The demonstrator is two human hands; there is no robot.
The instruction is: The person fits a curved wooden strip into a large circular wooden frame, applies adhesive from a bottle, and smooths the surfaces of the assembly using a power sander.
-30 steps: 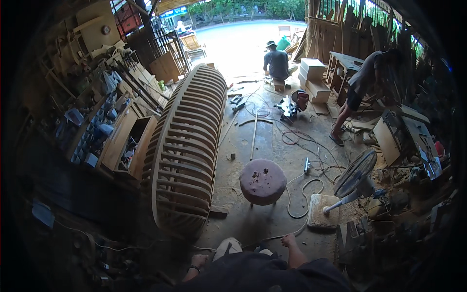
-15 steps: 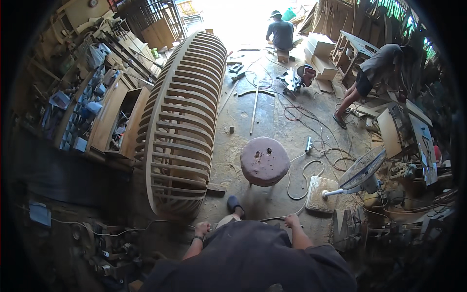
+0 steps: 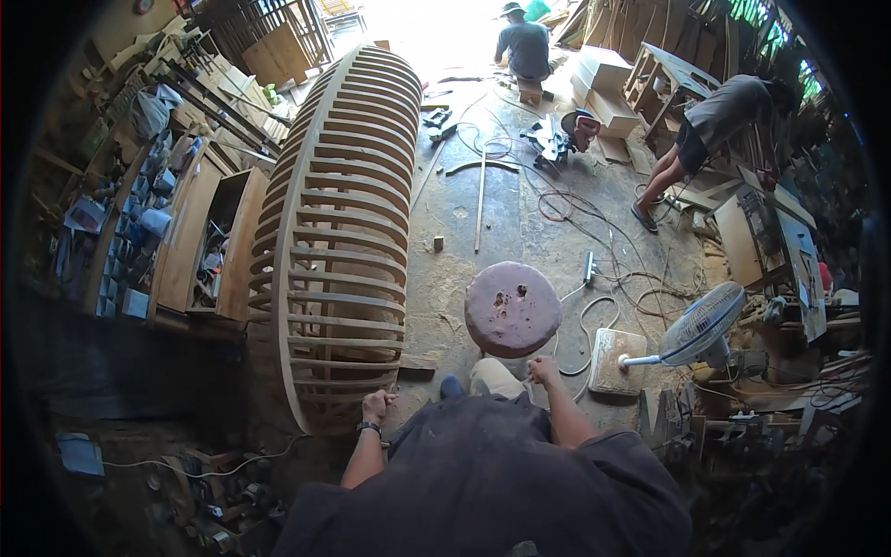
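Observation:
My left hand [image 3: 378,406], with a dark watch on its wrist, is closed with curled fingers beside the near end of a long curved frame of wooden slats [image 3: 348,218]. Whether anything is inside that fist, I cannot make out. Closed in the same way, my right hand [image 3: 544,371] is at the right of my raised knee, just on the near side of a round stool [image 3: 513,311]. Its fingers hide whatever they may hold. The stool's pinkish seat is worn, with dark holes torn in its top.
A white fan [image 3: 703,320] stands on a dusty base at the right. Hoses and cords [image 3: 594,218] snake over the floor near a red power saw [image 3: 577,132]. One person [image 3: 524,48] sits far ahead; another [image 3: 724,121] bends over at the right. Open wooden drawers [image 3: 223,241] line the left.
I have stepped forward, and the stool is closer to me. My right hand has risen toward it; my left hand has moved forward beside the slatted frame. The fan head has turned.

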